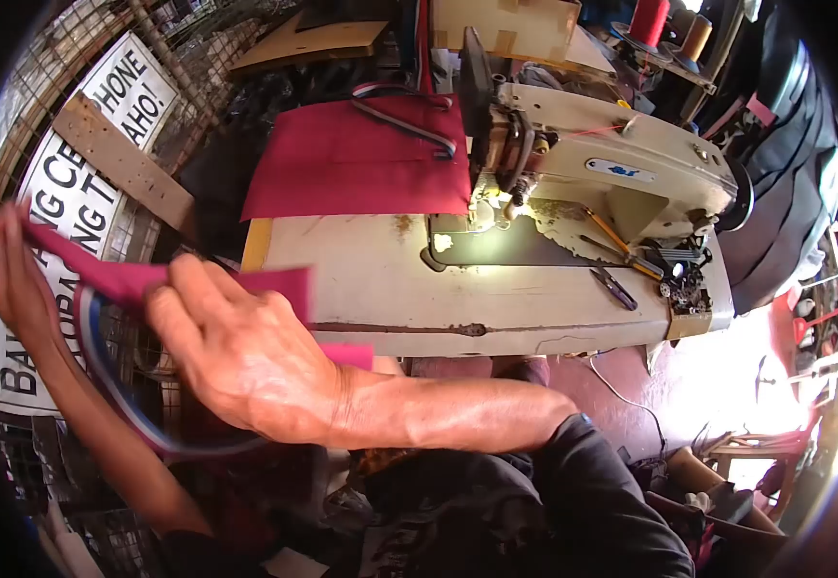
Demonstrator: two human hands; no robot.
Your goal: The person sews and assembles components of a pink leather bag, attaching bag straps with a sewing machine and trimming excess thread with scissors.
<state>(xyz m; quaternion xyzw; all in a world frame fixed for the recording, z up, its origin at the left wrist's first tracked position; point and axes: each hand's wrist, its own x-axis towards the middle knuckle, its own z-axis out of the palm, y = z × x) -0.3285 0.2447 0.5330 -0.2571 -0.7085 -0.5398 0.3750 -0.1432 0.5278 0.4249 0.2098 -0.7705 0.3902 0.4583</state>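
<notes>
Left hand (9,275) and right hand (245,361) pinch red cloth (115,277) (fingers closed).

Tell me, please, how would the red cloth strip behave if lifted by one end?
Probably floppy: the red cloth strip looks taut only between the left hand and right hand. Likely light, since it looks thin. The striped trim below it sags in a loop.

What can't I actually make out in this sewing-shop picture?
Head view only.
1. White sign with black lettering: words broken by a wooden slat and the raised magenta cloth strip.
2. Left hand: motion-blurred near the edge; its fingers unclear.
3. Cream sewing machine: its needle lost in glare, too small.
</notes>
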